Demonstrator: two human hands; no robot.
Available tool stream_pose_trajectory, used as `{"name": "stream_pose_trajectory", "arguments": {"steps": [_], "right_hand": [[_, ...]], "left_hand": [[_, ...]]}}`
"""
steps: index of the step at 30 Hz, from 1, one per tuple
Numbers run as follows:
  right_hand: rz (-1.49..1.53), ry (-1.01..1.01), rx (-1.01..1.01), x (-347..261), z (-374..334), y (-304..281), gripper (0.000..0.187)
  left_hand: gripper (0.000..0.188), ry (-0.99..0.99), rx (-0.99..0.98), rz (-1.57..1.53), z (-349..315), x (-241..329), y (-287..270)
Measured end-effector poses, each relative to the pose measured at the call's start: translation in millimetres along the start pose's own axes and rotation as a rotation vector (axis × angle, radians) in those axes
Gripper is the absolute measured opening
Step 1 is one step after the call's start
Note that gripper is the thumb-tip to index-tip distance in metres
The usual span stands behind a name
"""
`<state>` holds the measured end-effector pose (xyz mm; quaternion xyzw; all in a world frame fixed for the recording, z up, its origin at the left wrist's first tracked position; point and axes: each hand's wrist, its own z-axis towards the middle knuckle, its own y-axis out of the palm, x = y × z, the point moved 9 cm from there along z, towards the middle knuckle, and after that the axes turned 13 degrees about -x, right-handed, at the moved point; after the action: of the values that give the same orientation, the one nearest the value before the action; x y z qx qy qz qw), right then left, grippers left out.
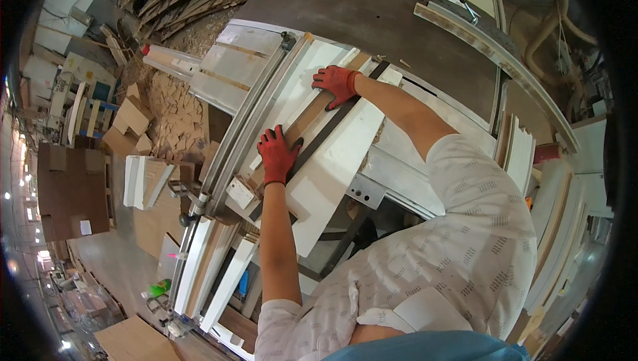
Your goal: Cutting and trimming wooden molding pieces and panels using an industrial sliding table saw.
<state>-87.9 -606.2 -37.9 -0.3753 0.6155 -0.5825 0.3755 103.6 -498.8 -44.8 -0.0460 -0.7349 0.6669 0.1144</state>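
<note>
My left hand (278,155), in a red glove with dark fingertips, lies over a long brown wooden strip (307,120) with its fingers spread and thumb apart. Farther along the same strip rests my right hand (337,87), gloved alike, its fingers apart and pointing left. A narrow dark strip (325,132) runs alongside, on top of a wide white board (339,162). Close to my left wrist is a small white block (240,192). What lies under my palms is hidden.
A metal rail (229,142) borders the work on the left. Beyond the boards spreads a large dark machine table (372,9), with a long curved-looking beam (505,69) at right. Wood scraps (176,115) and cardboard boxes (72,188) lie left. White boards (518,152) stand at right.
</note>
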Motion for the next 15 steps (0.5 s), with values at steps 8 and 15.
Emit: {"name": "stream_pose_trajectory", "arguments": {"steps": [8,15], "right_hand": [[0.006,0.395,0.009,-6.9,9.1,8.4,0.093],[0.109,0.482,-0.185,-9.6,15.5,10.9,0.094]], "left_hand": [[0.073,-0.036,0.086,-0.055,-2.7,-8.0,-0.9],[0.076,-0.133,0.038,-0.106,-5.6,-14.3,7.0]]}}
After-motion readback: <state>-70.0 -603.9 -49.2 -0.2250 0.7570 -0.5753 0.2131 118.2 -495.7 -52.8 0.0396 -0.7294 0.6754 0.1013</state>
